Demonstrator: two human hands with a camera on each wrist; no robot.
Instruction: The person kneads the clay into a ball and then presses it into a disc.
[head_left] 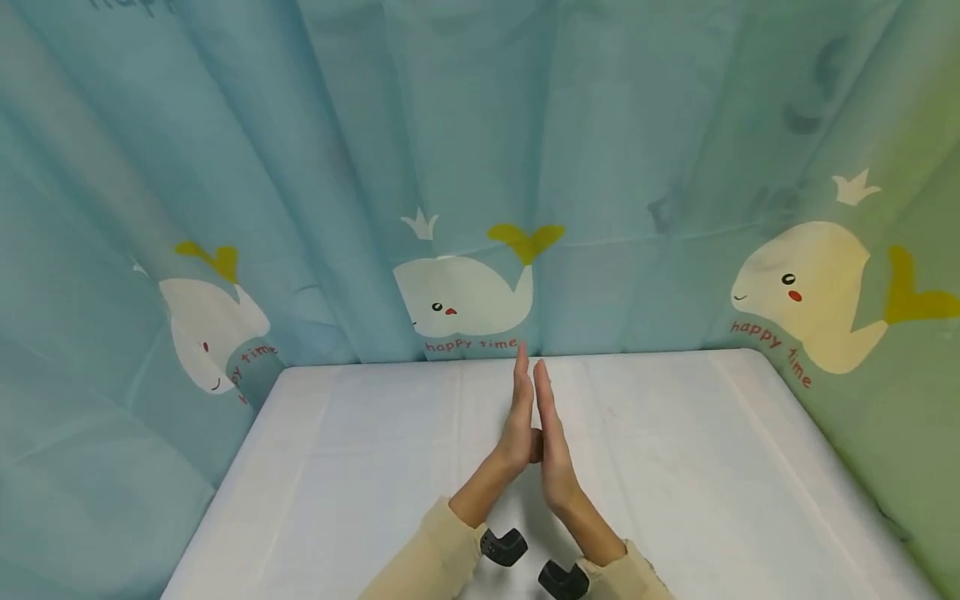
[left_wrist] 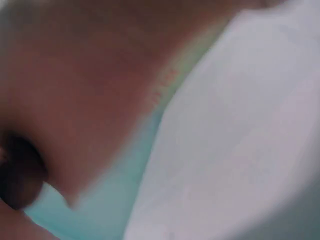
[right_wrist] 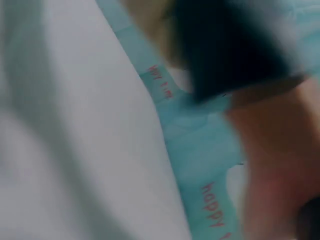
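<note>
Over the white table, both hands stand upright with palms facing each other and fingers straight. A small dark brown ball-like lump (head_left: pixel 536 446) lies between the palms near their heels, partly hidden by them. My left hand (head_left: pixel 517 423) presses it from the left, and my right hand (head_left: pixel 555 446) from the right, with its fingertips slightly apart from the left ones. Close up in the left wrist view, the brown lump (left_wrist: pixel 20 172) shows a smooth rounded side next to a blurred palm. The right wrist view has the right hand (right_wrist: pixel 277 155) blurred, with a dark edge at lower right.
The table (head_left: pixel 375 467) has a white cover and rounded far corners. Behind and beside it hangs a blue-green curtain (head_left: pixel 622 167) printed with white whales. Black wrist cameras (head_left: pixel 504 547) sit near the beige sleeves (head_left: pixel 431 554).
</note>
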